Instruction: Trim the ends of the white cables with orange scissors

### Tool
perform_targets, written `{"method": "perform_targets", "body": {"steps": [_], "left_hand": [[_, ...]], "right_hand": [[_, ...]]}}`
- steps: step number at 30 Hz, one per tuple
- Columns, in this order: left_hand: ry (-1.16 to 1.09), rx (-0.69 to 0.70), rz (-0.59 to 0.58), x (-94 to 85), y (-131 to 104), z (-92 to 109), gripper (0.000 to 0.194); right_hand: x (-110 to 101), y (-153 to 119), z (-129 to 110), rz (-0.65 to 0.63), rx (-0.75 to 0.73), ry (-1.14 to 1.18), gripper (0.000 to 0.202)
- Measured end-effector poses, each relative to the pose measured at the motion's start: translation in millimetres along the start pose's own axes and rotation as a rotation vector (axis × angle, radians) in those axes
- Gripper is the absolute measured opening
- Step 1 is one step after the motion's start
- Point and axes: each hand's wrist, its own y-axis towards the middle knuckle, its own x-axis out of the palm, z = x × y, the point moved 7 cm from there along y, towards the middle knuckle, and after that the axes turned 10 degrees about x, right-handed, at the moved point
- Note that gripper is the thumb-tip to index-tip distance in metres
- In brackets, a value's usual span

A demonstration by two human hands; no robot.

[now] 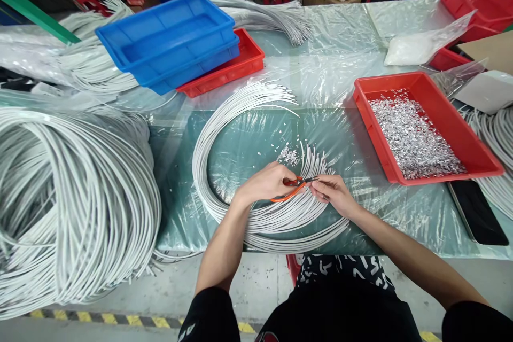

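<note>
While the left hand closes around orange-handled pliers, their nose points toward the right hand, whose thumb and fingertips press together, seemingly on a cable end, though that tip is too small to make out; such a pinch probably keeps the strand steady. The curved bundle of white cables lies on the film-covered table beneath both hands, one set of ends fanned just beyond the pliers, likely so that single strands come apart easily. Small white scraps lie past the left hand, inside the bundle's curve, and a red tray of silvery pieces stands to the right, presumably within easy reach.
</note>
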Motion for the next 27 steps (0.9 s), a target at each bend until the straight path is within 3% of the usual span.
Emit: {"method": "perform_targets", "body": {"steps": [9,18,27], "left_hand": [[-0.099,0.029,-0.039,2.2,1.2,1.2,0.053],[-0.144,0.112,-0.083,5.0,2.3,7.1,0.05],[-0.18,0.075,-0.08,7.5,3.3,6.0,0.051]], "right_hand": [[-3.9,-2.5,-4.3,0.03,0.023,-0.025,0.037],[-2.5,-7.8,-1.9,0.025,0.133,0.091,0.041],[-2.4,-12.5,-10.0,0.108,0.074,0.106,0.044]]}}
